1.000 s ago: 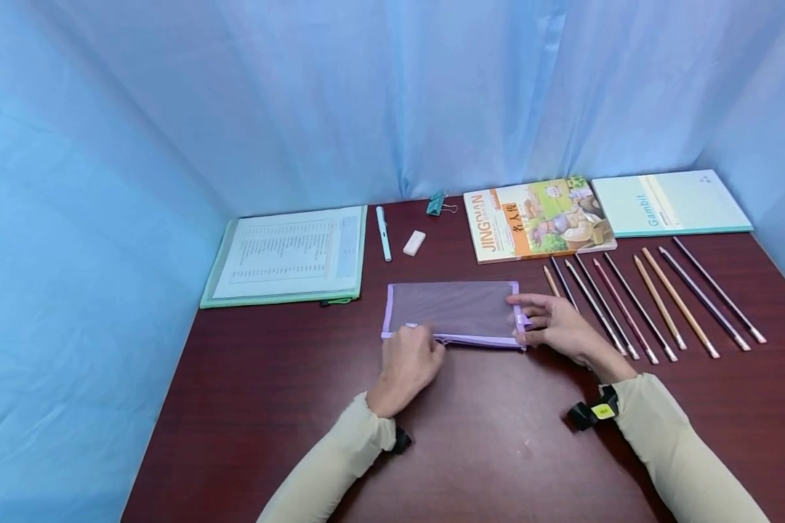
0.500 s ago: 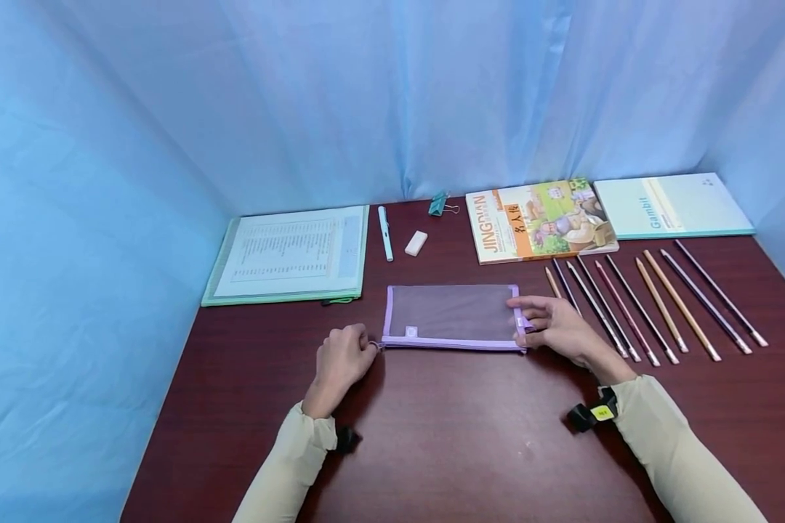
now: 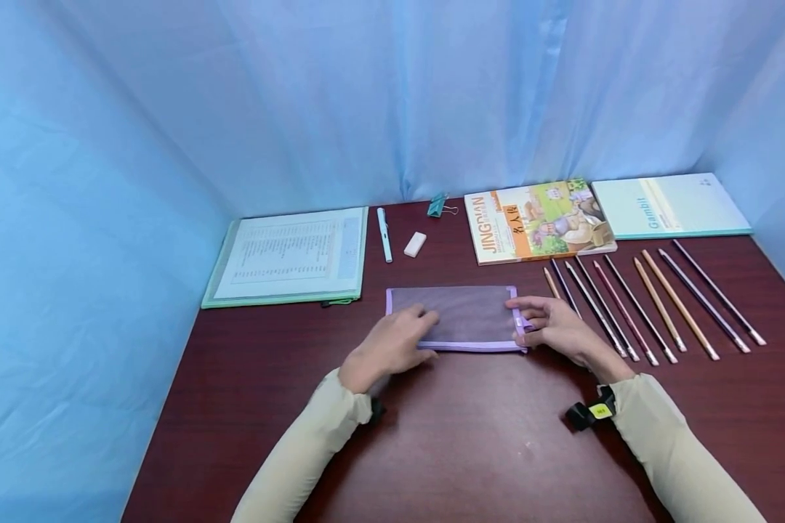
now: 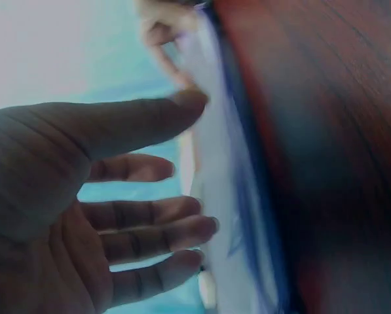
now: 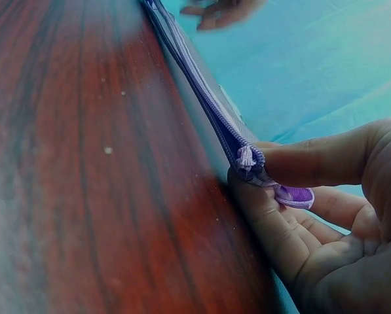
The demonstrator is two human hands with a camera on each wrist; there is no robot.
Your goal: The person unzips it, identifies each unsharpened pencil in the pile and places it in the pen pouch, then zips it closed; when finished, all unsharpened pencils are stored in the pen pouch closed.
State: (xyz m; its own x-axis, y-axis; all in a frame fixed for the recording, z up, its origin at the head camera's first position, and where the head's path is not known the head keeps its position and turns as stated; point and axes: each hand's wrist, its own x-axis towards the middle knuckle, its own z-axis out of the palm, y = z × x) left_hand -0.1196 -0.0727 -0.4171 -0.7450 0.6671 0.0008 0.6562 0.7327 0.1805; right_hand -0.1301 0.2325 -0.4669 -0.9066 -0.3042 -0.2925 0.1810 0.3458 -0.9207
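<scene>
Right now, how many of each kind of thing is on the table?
Pencils: 10
Books: 2
Mesh pouch: 1
Document folder: 1
Pen: 1
Eraser: 1
Binder clip: 1
Total: 17

Study desk (image 3: pixel 471 436), books (image 3: pixel 538 220), pencils (image 3: pixel 647 305)

My left hand (image 3: pixel 392 340) lay palm down with fingers (image 4: pixel 156 219) straight and slightly spread, thumb (image 4: pixel 136 121) stretched out. My right hand (image 3: pixel 552 325) sat to its right, thumb and forefinger pinched together, the other fingers loosely curled. Both forearms in beige sleeves angled inward from the near edge.
</scene>
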